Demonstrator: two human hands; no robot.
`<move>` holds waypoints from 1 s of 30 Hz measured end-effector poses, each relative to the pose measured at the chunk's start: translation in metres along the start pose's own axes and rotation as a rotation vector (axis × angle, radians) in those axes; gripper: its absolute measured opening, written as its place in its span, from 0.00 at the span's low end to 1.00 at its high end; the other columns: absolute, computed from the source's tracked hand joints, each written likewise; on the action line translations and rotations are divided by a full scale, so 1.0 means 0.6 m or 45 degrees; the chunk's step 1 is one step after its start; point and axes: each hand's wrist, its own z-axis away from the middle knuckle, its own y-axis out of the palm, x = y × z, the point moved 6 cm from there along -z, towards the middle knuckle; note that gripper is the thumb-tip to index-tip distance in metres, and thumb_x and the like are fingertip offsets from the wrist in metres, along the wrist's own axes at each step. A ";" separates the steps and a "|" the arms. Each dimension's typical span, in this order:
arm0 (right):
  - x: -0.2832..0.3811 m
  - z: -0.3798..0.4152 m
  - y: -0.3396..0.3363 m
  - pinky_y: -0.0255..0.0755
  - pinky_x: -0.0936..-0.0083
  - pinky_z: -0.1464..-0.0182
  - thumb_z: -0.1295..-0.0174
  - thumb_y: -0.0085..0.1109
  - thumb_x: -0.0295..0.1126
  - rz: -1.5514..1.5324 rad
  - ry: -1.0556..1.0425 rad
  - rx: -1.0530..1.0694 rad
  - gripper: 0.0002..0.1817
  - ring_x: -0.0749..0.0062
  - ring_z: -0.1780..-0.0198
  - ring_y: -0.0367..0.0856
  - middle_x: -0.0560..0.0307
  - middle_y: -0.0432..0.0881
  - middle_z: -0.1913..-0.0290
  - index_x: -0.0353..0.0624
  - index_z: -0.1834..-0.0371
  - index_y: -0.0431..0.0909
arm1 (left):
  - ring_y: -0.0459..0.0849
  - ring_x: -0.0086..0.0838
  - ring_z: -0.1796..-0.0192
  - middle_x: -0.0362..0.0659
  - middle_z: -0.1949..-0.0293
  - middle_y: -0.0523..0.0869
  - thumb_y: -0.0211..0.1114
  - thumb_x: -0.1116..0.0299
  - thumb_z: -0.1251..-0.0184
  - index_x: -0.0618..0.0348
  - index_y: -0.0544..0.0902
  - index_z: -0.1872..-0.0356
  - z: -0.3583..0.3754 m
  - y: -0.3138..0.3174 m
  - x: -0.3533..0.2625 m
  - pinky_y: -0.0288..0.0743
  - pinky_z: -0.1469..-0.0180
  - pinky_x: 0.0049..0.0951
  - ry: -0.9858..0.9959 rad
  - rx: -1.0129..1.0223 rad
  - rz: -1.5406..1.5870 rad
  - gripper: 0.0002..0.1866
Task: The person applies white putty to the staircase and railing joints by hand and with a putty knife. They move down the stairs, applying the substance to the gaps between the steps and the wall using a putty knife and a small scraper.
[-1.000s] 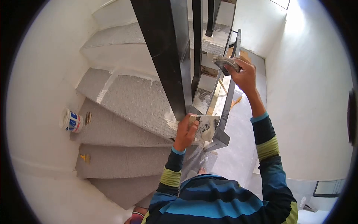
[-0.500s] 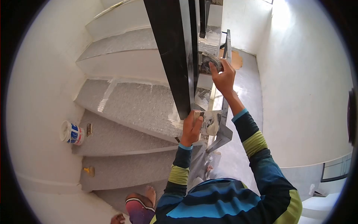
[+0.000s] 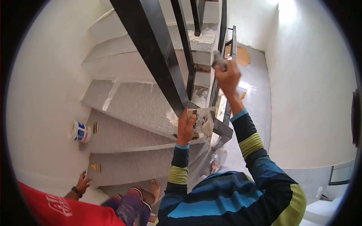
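My left hand (image 3: pixel 185 128) is closed around a wide putty knife (image 3: pixel 204 122), whose flat blade is smeared with whitish and dark paste. It sits beside the foot of a black metal post (image 3: pixel 162 56) at the stair edge. Farther up, my right hand (image 3: pixel 228 78) grips a smaller scraper (image 3: pixel 217 58), blurred by motion and raised near the railing. Below it, a stair tread end (image 3: pixel 200 93) carries patches of pale and dark paste.
A white bucket (image 3: pixel 80 132) and a yellow-handled brush (image 3: pixel 96 167) rest on the left side of the steps. At lower left is another person in a red shirt (image 3: pixel 71 207), a hand (image 3: pixel 83 182) stretched toward the steps. Black railings (image 3: pixel 222 41) line the stair's right side.
My right hand has lifted the scraper away from the tread end. The left putty knife has shifted slightly left. The other person has come farther into view, and the view has turned slightly.
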 end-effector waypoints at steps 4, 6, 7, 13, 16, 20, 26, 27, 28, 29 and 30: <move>-0.027 -0.019 -0.041 0.64 0.68 0.76 0.52 0.64 0.29 -0.075 0.207 0.016 0.11 0.58 0.80 0.70 0.51 0.70 0.81 0.38 0.79 0.70 | 0.67 0.20 0.69 0.37 0.72 0.72 0.50 0.66 0.34 0.62 0.72 0.64 0.008 0.002 0.005 0.63 0.66 0.22 0.004 -0.078 0.060 0.09; -0.028 -0.019 -0.027 0.64 0.70 0.76 0.52 0.65 0.31 -0.198 0.222 0.134 0.11 0.59 0.80 0.70 0.50 0.71 0.80 0.37 0.78 0.72 | 0.69 0.19 0.66 0.36 0.68 0.74 0.50 0.67 0.34 0.62 0.72 0.61 0.019 0.006 0.004 0.64 0.61 0.20 -0.133 -0.136 0.298 0.09; -0.029 -0.021 -0.013 0.64 0.70 0.75 0.53 0.66 0.33 -0.262 0.255 0.187 0.12 0.59 0.80 0.70 0.50 0.71 0.80 0.37 0.77 0.73 | 0.69 0.19 0.66 0.36 0.68 0.74 0.50 0.67 0.34 0.62 0.72 0.61 0.022 0.011 -0.004 0.64 0.61 0.20 -0.136 -0.135 0.287 0.09; -0.086 -0.029 0.068 0.65 0.70 0.74 0.54 0.67 0.35 -0.316 0.233 0.372 0.14 0.56 0.79 0.72 0.48 0.73 0.80 0.37 0.77 0.74 | 0.75 0.21 0.59 0.39 0.62 0.77 0.51 0.66 0.35 0.63 0.72 0.55 0.034 0.011 -0.014 0.67 0.55 0.21 -0.201 -0.302 0.439 0.13; -0.073 -0.019 -0.005 0.64 0.70 0.75 0.54 0.67 0.34 -0.130 0.180 0.267 0.13 0.59 0.80 0.71 0.49 0.72 0.80 0.37 0.77 0.74 | 0.75 0.22 0.58 0.40 0.60 0.77 0.50 0.66 0.35 0.63 0.72 0.54 0.109 -0.041 -0.026 0.68 0.54 0.22 -0.224 -0.295 0.460 0.13; -0.044 -0.017 0.004 0.63 0.72 0.76 0.55 0.68 0.33 -0.401 0.122 0.331 0.13 0.64 0.81 0.69 0.52 0.70 0.81 0.38 0.79 0.73 | 0.75 0.22 0.58 0.41 0.61 0.76 0.51 0.67 0.37 0.63 0.72 0.55 0.138 -0.063 -0.017 0.68 0.55 0.22 -0.264 -0.407 0.513 0.13; -0.045 -0.035 0.020 0.63 0.70 0.76 0.55 0.67 0.32 -0.264 0.027 0.344 0.13 0.59 0.80 0.71 0.50 0.71 0.81 0.37 0.80 0.72 | 0.73 0.22 0.59 0.40 0.61 0.76 0.52 0.67 0.38 0.65 0.71 0.56 0.138 -0.058 -0.027 0.67 0.54 0.21 -0.274 -0.356 0.502 0.13; -0.053 -0.033 0.005 0.63 0.69 0.76 0.54 0.67 0.33 -0.231 0.121 0.294 0.14 0.57 0.80 0.71 0.50 0.71 0.81 0.37 0.80 0.71 | 0.74 0.22 0.59 0.40 0.61 0.76 0.52 0.67 0.38 0.65 0.71 0.56 0.142 -0.063 -0.028 0.67 0.54 0.22 -0.259 -0.371 0.515 0.13; -0.057 -0.024 -0.008 0.64 0.68 0.75 0.54 0.66 0.34 -0.197 0.219 0.253 0.15 0.56 0.80 0.71 0.50 0.71 0.81 0.36 0.80 0.71 | 0.74 0.23 0.59 0.41 0.61 0.76 0.52 0.67 0.38 0.65 0.71 0.55 0.152 -0.067 -0.028 0.68 0.54 0.22 -0.252 -0.390 0.527 0.14; -0.050 -0.018 -0.009 0.64 0.65 0.75 0.54 0.66 0.34 -0.212 0.205 0.287 0.15 0.52 0.78 0.72 0.48 0.72 0.80 0.36 0.81 0.70 | 0.74 0.23 0.59 0.41 0.61 0.76 0.52 0.67 0.38 0.65 0.71 0.55 0.159 -0.069 -0.027 0.68 0.54 0.22 -0.260 -0.399 0.530 0.14; -0.039 -0.024 0.000 0.64 0.65 0.75 0.54 0.66 0.34 -0.210 0.208 0.288 0.15 0.52 0.78 0.72 0.48 0.72 0.80 0.36 0.81 0.70 | 0.77 0.26 0.57 0.42 0.60 0.77 0.52 0.66 0.38 0.64 0.71 0.54 0.158 -0.076 -0.023 0.70 0.53 0.25 -0.265 -0.439 0.503 0.15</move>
